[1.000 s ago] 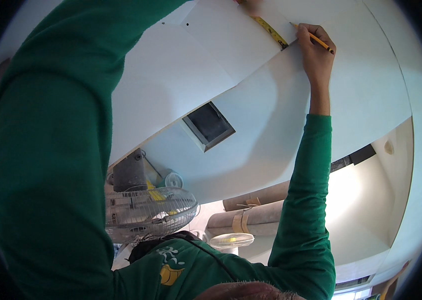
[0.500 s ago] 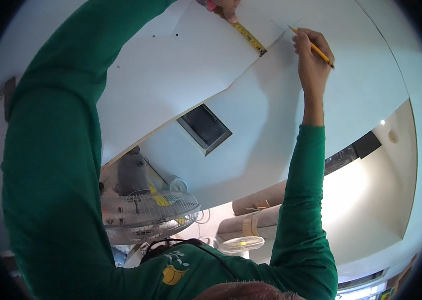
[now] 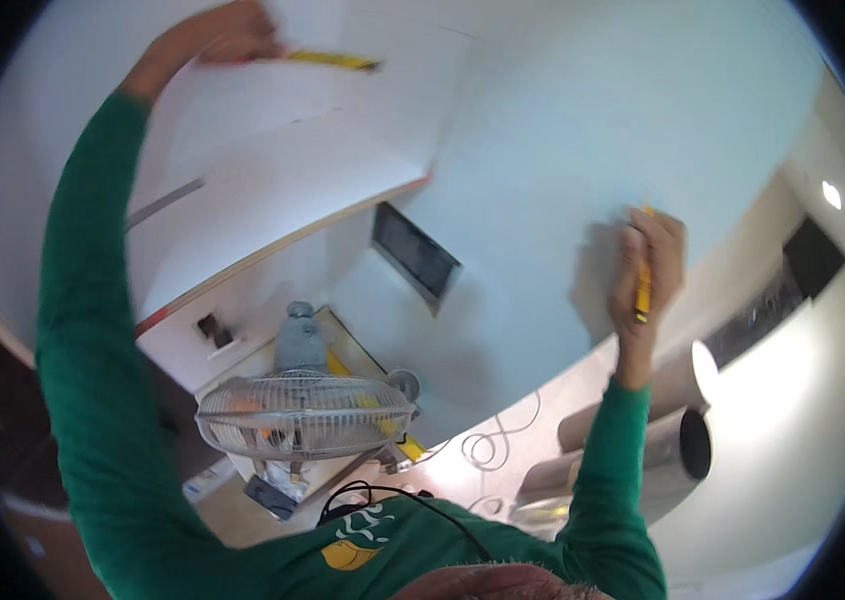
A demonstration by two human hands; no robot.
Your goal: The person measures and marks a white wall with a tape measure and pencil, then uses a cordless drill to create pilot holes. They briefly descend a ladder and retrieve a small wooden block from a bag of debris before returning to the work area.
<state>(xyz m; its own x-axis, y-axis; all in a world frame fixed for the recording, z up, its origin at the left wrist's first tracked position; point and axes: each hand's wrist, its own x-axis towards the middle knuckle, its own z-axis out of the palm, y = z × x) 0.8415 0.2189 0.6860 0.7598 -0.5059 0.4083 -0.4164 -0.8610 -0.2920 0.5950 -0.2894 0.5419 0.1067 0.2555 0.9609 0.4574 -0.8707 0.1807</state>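
Observation:
At the upper left, my left hand (image 3: 241,35) is closed on a tape measure whose yellow blade (image 3: 328,58) reaches a short way to the right across a white panel (image 3: 373,130); both are blurred. On the right, my right hand (image 3: 655,260) holds a yellow pencil (image 3: 643,300) along its fingers, close against a pale blue-white board (image 3: 533,190), where it casts a shadow. A square opening (image 3: 413,255) with a dark middle sits in the board to the left of that hand.
A caged fan (image 3: 305,412) stands below on a board or stand with tools. Thick rolled material (image 3: 633,465) lies at the lower right beside coiled cable (image 3: 483,450). A long edge (image 3: 293,238) crosses the panels; a dark rectangular piece (image 3: 811,258) sits at the right.
My view has shifted, showing more of the floor. My left hand and the tape moved leftward; my right hand with the pencil dropped from the top to the middle right, away from the tape's end.

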